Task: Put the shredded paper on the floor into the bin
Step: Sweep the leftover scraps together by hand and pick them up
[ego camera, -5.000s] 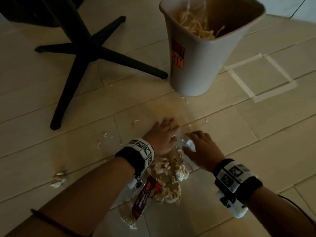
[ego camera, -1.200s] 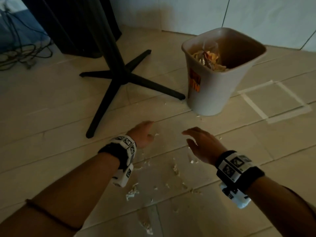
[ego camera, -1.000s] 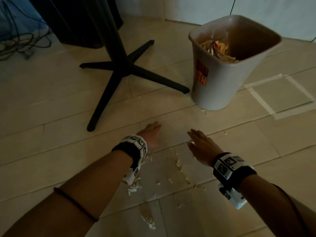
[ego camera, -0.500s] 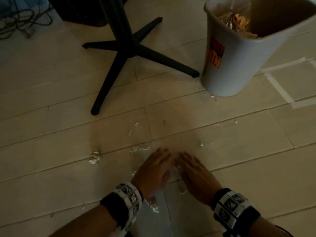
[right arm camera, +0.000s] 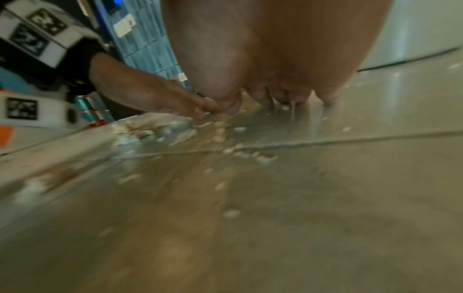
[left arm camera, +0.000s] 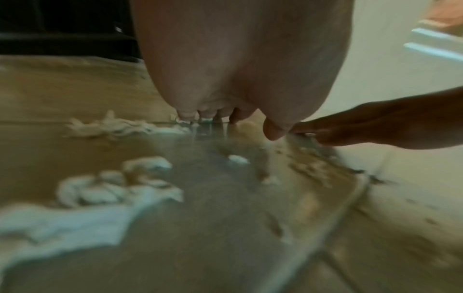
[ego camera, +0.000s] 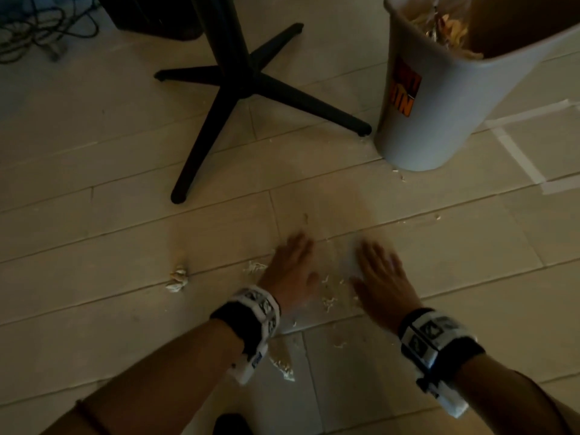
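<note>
Both my hands lie flat on the tiled floor, fingers straight. My left hand and right hand are a short gap apart, with small paper shreds between them. The left wrist view shows my left hand with fingertips down on the floor and shred clumps beside it. In the right wrist view my right hand touches the floor among scattered bits. A white bin with an orange label stands far right, holding shredded paper.
A black table base with splayed legs stands left of the bin. A loose shred clump lies to the left of my hands, another under my left wrist. White tape marks run right of the bin. Cables lie far left.
Five seconds ago a large pile lay under my hands; it is now in the bin. Within the last second my hands came down to the floor; they have now spread slightly apart.
</note>
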`<action>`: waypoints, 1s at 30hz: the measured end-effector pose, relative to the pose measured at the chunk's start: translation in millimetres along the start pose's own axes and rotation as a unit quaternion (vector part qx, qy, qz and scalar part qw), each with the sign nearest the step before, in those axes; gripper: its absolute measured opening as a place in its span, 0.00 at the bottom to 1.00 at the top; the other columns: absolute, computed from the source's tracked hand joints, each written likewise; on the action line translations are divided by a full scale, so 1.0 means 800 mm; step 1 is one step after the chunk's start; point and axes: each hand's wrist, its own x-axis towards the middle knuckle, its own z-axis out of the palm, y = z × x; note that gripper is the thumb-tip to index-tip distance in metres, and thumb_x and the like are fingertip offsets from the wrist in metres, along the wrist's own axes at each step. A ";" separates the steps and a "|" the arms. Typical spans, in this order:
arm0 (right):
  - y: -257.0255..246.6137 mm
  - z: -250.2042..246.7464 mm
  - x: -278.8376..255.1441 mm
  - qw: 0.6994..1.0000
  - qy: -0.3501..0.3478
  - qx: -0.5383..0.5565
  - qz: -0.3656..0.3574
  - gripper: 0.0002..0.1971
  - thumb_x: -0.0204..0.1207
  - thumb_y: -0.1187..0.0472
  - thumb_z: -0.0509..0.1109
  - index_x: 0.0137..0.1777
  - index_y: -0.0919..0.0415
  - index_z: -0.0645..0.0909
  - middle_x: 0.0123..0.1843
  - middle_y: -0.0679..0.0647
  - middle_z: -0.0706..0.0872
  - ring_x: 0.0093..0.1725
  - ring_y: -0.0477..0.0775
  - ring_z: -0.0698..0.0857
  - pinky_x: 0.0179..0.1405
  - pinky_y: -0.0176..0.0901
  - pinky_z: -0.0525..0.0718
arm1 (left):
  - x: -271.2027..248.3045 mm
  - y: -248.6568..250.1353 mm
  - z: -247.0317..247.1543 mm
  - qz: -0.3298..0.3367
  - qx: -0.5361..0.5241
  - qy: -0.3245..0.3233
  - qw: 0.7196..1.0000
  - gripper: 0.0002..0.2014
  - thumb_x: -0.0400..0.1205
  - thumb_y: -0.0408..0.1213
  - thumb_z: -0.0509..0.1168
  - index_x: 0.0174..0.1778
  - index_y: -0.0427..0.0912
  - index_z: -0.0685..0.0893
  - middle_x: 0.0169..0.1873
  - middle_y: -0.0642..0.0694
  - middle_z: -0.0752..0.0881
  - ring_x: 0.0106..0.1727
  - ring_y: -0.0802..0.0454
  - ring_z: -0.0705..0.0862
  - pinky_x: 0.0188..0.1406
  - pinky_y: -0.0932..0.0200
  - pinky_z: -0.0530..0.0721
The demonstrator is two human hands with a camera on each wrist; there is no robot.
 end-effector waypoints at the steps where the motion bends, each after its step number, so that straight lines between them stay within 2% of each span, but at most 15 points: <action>1: -0.008 0.008 -0.010 0.999 -0.012 -0.001 -0.037 0.38 0.81 0.41 0.28 0.86 0.61 0.53 0.87 0.60 0.49 0.86 0.65 0.50 0.83 0.61 0.44 | -0.007 0.012 0.007 0.023 -0.007 0.001 1.000 0.33 0.89 0.50 0.51 0.86 0.40 0.48 0.87 0.42 0.44 0.87 0.45 0.42 0.86 0.47 0.46; 3: -0.016 0.022 -0.023 0.995 -0.019 -0.006 -0.101 0.42 0.80 0.40 0.23 0.84 0.60 0.59 0.86 0.59 0.53 0.86 0.64 0.54 0.82 0.58 0.44 | -0.006 0.021 0.003 0.028 -0.039 0.035 0.998 0.31 0.89 0.47 0.53 0.86 0.41 0.52 0.87 0.44 0.49 0.87 0.48 0.47 0.85 0.54 0.48; 5: -0.013 0.016 -0.023 0.995 -0.017 0.014 -0.099 0.39 0.80 0.41 0.27 0.85 0.58 0.56 0.87 0.57 0.50 0.87 0.60 0.49 0.83 0.51 0.40 | 0.009 0.019 -0.015 0.012 -0.040 0.073 0.996 0.31 0.89 0.45 0.53 0.86 0.41 0.52 0.87 0.44 0.50 0.87 0.48 0.47 0.85 0.54 0.48; 6: -0.007 0.010 -0.018 0.997 0.004 0.030 -0.077 0.37 0.81 0.42 0.31 0.86 0.58 0.54 0.88 0.57 0.49 0.87 0.59 0.47 0.83 0.50 0.40 | 0.021 0.014 -0.025 0.002 -0.035 0.078 0.996 0.31 0.89 0.45 0.53 0.86 0.41 0.50 0.87 0.44 0.47 0.87 0.47 0.45 0.85 0.53 0.47; 8: 0.009 -0.009 -0.003 0.998 0.049 0.047 -0.003 0.31 0.86 0.46 0.40 0.86 0.58 0.49 0.88 0.57 0.45 0.87 0.59 0.43 0.84 0.52 0.40 | 0.044 0.005 -0.045 -0.031 -0.028 0.041 0.998 0.33 0.89 0.46 0.51 0.86 0.40 0.45 0.86 0.45 0.40 0.87 0.47 0.40 0.86 0.50 0.44; 10: 0.030 -0.031 0.015 0.994 0.072 0.052 0.071 0.30 0.88 0.49 0.44 0.86 0.60 0.45 0.88 0.58 0.41 0.86 0.59 0.40 0.84 0.57 0.41 | 0.057 0.003 -0.052 -0.049 -0.013 0.004 0.999 0.33 0.90 0.47 0.49 0.86 0.39 0.43 0.86 0.43 0.38 0.87 0.47 0.38 0.86 0.47 0.45; 12: 0.051 -0.049 0.031 0.989 0.080 0.043 0.120 0.31 0.88 0.48 0.45 0.86 0.61 0.44 0.88 0.59 0.39 0.86 0.61 0.39 0.84 0.60 0.42 | 0.056 0.012 -0.040 -0.023 0.007 -0.004 1.000 0.33 0.90 0.48 0.48 0.86 0.37 0.45 0.86 0.41 0.41 0.87 0.44 0.40 0.85 0.43 0.47; 16: 0.081 -0.052 0.048 0.984 0.060 0.037 0.162 0.33 0.87 0.46 0.45 0.86 0.61 0.42 0.88 0.60 0.38 0.86 0.63 0.38 0.84 0.63 0.41 | 0.012 0.041 0.018 0.092 0.045 0.022 0.994 0.34 0.86 0.51 0.43 0.85 0.34 0.54 0.86 0.36 0.51 0.87 0.38 0.50 0.85 0.39 0.50; 18: 0.081 -0.043 0.042 0.987 0.066 0.018 0.147 0.33 0.87 0.46 0.45 0.86 0.61 0.43 0.88 0.61 0.40 0.86 0.64 0.40 0.84 0.64 0.43 | -0.006 0.053 0.034 0.144 0.040 0.023 0.988 0.33 0.85 0.52 0.43 0.85 0.37 0.56 0.86 0.40 0.54 0.87 0.42 0.51 0.86 0.44 0.49; 20: 0.070 -0.032 0.029 0.994 0.062 0.007 0.094 0.33 0.86 0.45 0.41 0.86 0.62 0.47 0.88 0.62 0.44 0.86 0.63 0.43 0.85 0.62 0.44 | -0.010 0.055 0.031 0.158 0.009 0.031 0.987 0.31 0.86 0.51 0.45 0.84 0.40 0.60 0.85 0.42 0.58 0.86 0.46 0.54 0.85 0.51 0.49; 22: 0.057 -0.022 0.018 0.999 0.046 0.013 0.017 0.36 0.82 0.42 0.34 0.86 0.61 0.52 0.87 0.60 0.50 0.87 0.61 0.47 0.85 0.58 0.45 | -0.001 0.049 0.019 0.131 -0.008 0.072 0.989 0.28 0.88 0.48 0.50 0.84 0.41 0.62 0.85 0.44 0.61 0.86 0.47 0.56 0.85 0.54 0.49; 24: 0.054 -0.027 0.020 0.997 0.067 0.021 -0.014 0.35 0.83 0.43 0.35 0.85 0.60 0.56 0.87 0.59 0.54 0.86 0.61 0.50 0.85 0.59 0.48 | 0.018 0.043 0.001 0.085 -0.014 0.101 0.991 0.29 0.89 0.47 0.53 0.85 0.41 0.59 0.86 0.45 0.55 0.87 0.48 0.51 0.86 0.49 0.51; 27: 0.072 -0.053 0.041 0.990 0.115 0.041 0.075 0.29 0.88 0.49 0.48 0.86 0.59 0.51 0.88 0.59 0.47 0.86 0.63 0.45 0.83 0.62 0.45 | 0.043 0.040 -0.011 0.021 0.008 0.035 0.999 0.32 0.89 0.50 0.49 0.87 0.42 0.47 0.87 0.46 0.42 0.87 0.48 0.40 0.86 0.45 0.46; 30: 0.104 -0.073 0.056 0.979 0.097 0.056 0.168 0.32 0.87 0.46 0.47 0.86 0.60 0.45 0.88 0.60 0.42 0.86 0.62 0.42 0.84 0.63 0.44 | 0.035 0.053 0.005 0.060 0.057 0.005 0.997 0.34 0.88 0.54 0.42 0.86 0.40 0.44 0.86 0.42 0.40 0.87 0.44 0.39 0.85 0.40 0.47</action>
